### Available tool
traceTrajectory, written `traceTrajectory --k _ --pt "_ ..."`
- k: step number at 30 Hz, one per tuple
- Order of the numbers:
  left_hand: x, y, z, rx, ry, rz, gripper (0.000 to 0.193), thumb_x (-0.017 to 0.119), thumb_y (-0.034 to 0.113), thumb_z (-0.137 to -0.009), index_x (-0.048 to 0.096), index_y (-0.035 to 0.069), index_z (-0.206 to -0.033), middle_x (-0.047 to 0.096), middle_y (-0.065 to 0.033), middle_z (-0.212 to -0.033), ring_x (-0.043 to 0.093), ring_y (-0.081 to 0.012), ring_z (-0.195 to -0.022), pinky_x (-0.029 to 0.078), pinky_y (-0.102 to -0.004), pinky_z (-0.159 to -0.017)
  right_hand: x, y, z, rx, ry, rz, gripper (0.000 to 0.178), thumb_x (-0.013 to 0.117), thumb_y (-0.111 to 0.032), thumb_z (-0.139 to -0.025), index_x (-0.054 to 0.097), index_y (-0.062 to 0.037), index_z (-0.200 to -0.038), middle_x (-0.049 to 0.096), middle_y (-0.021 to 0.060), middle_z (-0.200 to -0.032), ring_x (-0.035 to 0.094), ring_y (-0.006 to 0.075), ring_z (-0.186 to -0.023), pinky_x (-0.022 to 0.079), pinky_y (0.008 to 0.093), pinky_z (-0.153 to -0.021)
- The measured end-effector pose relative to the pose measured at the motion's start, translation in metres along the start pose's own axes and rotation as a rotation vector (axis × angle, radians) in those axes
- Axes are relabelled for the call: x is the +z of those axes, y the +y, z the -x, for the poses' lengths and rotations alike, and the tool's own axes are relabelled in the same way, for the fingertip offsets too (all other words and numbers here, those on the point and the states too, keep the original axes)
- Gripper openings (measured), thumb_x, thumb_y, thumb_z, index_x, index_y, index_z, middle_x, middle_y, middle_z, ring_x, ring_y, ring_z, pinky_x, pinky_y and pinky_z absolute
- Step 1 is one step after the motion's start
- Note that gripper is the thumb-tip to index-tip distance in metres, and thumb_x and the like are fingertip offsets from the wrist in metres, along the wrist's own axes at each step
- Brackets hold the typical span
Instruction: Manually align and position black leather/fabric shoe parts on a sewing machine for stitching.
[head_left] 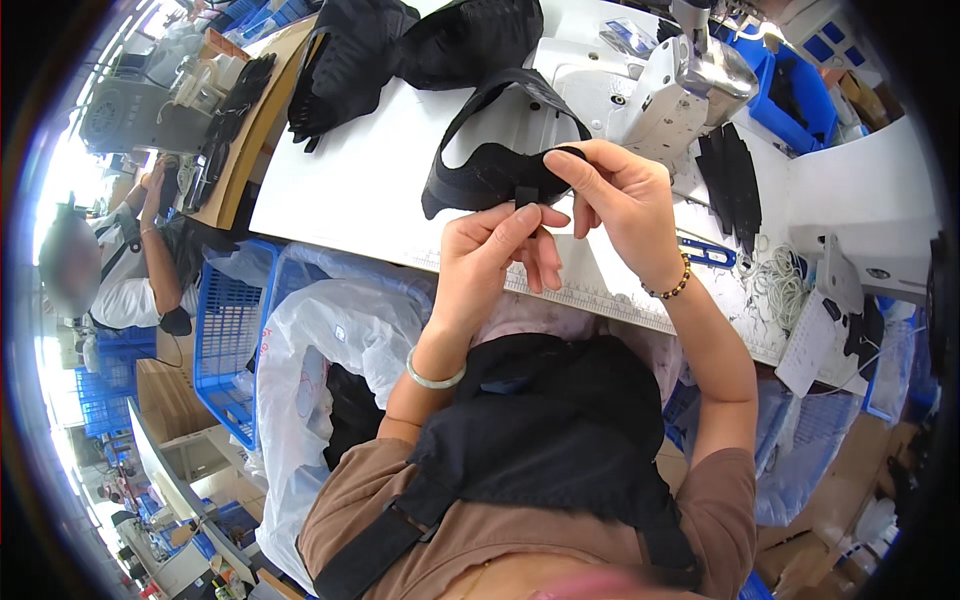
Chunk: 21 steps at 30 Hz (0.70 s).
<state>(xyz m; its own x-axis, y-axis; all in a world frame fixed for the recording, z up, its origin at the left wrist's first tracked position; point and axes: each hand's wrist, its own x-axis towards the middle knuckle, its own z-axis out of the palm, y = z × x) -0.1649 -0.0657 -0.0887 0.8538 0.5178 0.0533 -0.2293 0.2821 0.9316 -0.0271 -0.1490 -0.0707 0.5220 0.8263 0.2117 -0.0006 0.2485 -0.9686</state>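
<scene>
Over the near edge of the white sewing table (pixel 330 195) I hold a black bra (pixel 465 185), its band looping up and away from me. My left hand (pixel 490 245) is closed, thumb and forefinger pinching a short black tab (pixel 526 196) at the lower edge. My right hand (pixel 620 195) is closed on the right end, thumb on top of the fabric; its other fingers curl beneath. Just beyond, the white sewing machine (pixel 650 95) stands at the right. More black cup-shaped pieces (pixel 465 45) lie at the far side of the table.
Blue thread snips (pixel 706 252), black fabric strips (pixel 730 185) and tangled white thread (pixel 782 290) lie on the right. A ruler strip (pixel 600 305) runs along the near edge. Left stand a blue basket (pixel 232 325) and a plastic-lined container (pixel 345 310). Another person (pixel 140 250) sits at far left.
</scene>
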Motion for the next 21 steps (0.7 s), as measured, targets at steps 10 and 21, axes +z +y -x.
traceTrajectory --k 10,21 --pt "-0.004 0.003 0.004 -0.058 -0.042 0.154 0.032 0.045 0.020 -0.095 0.061 -0.007 -0.097 0.060 -0.0109 -0.065 0.059 -0.0164 -0.051 0.044 -0.0223 -0.046 -0.001 0.005 0.001 -0.049 -0.043 0.030 0.015 0.061 -0.012 -0.087 0.066 0.0006 -0.094 0.058 -0.0012 -0.065 0.051 0.0029 -0.049 0.039 0.0170 -0.044" --pt "-0.009 0.002 0.005 -0.073 -0.042 0.244 0.030 0.047 0.018 -0.093 0.062 -0.007 -0.092 0.054 -0.0070 -0.056 0.054 -0.0150 -0.046 0.041 -0.0226 -0.043 -0.006 0.007 -0.004 -0.071 -0.211 0.005 0.012 0.062 -0.009 -0.086 0.065 0.0007 -0.091 0.055 -0.0005 -0.077 0.054 0.0057 -0.059 0.042 0.0190 -0.052"
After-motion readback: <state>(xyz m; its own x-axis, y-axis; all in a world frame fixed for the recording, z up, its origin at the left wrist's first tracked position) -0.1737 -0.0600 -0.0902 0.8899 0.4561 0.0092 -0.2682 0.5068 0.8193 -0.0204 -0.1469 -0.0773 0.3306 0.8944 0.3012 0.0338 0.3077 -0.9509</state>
